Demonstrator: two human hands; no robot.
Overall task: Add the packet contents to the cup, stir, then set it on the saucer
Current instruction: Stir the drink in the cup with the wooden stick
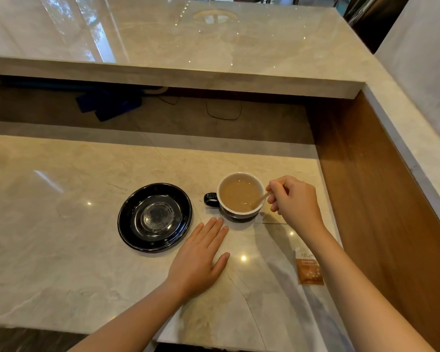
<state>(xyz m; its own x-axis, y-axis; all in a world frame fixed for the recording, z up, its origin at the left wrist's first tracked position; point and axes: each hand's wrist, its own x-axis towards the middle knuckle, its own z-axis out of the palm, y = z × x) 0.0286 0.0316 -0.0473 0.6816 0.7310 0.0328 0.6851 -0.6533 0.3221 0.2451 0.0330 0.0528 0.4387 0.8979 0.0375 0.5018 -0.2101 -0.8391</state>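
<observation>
A black cup point(235, 213) with a white inside stands on the marble counter, its handle pointing left, filled with light brown liquid. My right hand point(294, 200) is at its right rim, pinching a thin wooden stir stick point(261, 198) whose lower end dips into the drink. An empty black saucer point(155, 217) lies to the left of the cup, apart from it. My left hand point(201, 257) rests flat on the counter between saucer and cup, fingers spread, holding nothing. A brown and white packet point(309, 269) lies on the counter by my right forearm.
The marble counter point(61, 224) ends at a wooden side wall point(379, 199) on the right. Behind it a raised marble ledge point(163, 72) overhangs a recess with a blue object point(107, 104) and black cables point(222, 113).
</observation>
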